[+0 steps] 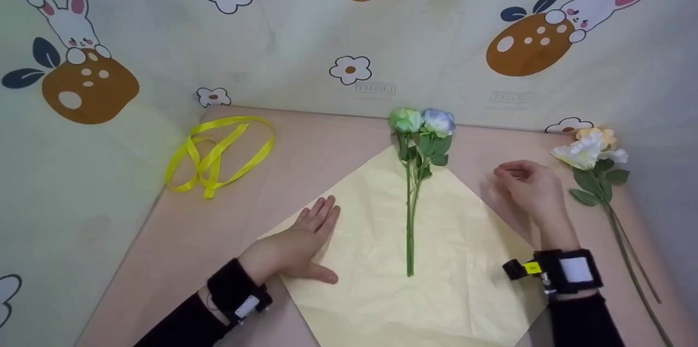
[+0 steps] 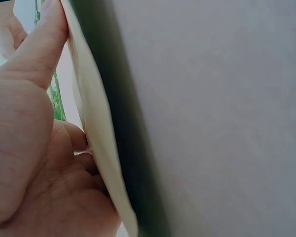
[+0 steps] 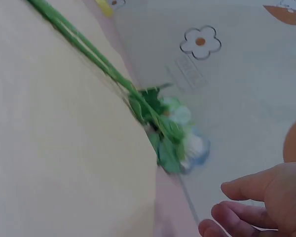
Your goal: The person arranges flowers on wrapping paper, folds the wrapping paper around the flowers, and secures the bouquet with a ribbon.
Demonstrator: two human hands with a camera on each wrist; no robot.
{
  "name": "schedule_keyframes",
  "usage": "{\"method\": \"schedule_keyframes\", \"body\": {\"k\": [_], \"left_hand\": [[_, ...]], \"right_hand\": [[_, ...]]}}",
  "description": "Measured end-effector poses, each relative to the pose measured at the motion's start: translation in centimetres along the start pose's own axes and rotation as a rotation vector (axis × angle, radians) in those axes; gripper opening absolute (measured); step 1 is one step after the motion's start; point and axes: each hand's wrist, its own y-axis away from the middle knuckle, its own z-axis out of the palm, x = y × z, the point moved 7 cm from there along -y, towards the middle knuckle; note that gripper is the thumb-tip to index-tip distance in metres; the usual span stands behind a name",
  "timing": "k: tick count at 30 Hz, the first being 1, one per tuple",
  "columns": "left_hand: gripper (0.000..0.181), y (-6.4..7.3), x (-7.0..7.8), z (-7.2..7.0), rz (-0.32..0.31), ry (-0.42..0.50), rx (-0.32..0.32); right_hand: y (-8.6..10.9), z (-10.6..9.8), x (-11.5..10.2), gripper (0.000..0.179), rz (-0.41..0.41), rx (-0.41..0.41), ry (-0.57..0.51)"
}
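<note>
A green and a blue artificial flower (image 1: 408,121) lie with their stems side by side on a sheet of cream wrapping paper (image 1: 371,259). My left hand (image 1: 300,243) rests on the paper's left corner, fingers straight and thumb spread. In the left wrist view the paper's edge (image 2: 101,118) runs along that hand (image 2: 54,148). Right of the sheet, my right hand (image 1: 531,189) hangs with loosely bent fingers and nothing between them. The right wrist view shows this hand (image 3: 266,202) apart from the flower heads (image 3: 192,148).
A loosely looped yellow ribbon (image 1: 218,156) lies at the back left of the pink table (image 1: 180,243). White and peach flowers (image 1: 589,150) on long stems lie along the right side. A printed cloth (image 1: 294,36) with rabbits and daisies rises behind the table.
</note>
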Motion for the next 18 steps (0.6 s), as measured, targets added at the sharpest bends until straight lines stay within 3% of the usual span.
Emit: {"method": "schedule_keyframes", "body": {"k": [4,8,12,14,18], "left_hand": [[0.135,-0.2,0.0,0.1,-0.001,-0.012,0.002],[0.134,-0.2,-0.1,0.1,-0.002,-0.022,0.006],[0.134,-0.3,-0.1,0.1,-0.003,-0.026,0.005],[0.134,-0.3,-0.1,0.1,-0.005,-0.027,0.004],[0.134,-0.2,-0.1,0.2,-0.011,-0.032,0.000]], "right_hand": [[-0.1,-4.6,4.1,0.046,0.093,0.085,0.083],[-0.1,-7.7,7.6,0.048,0.203,0.148,0.156],[-0.2,-9.8,10.5,0.055,0.246,0.191,0.231],[-0.1,-10.6,11.5,0.057,0.253,0.209,0.319],[0.1,-11.5,12.8,0.058,0.301,0.166,0.453]]}}
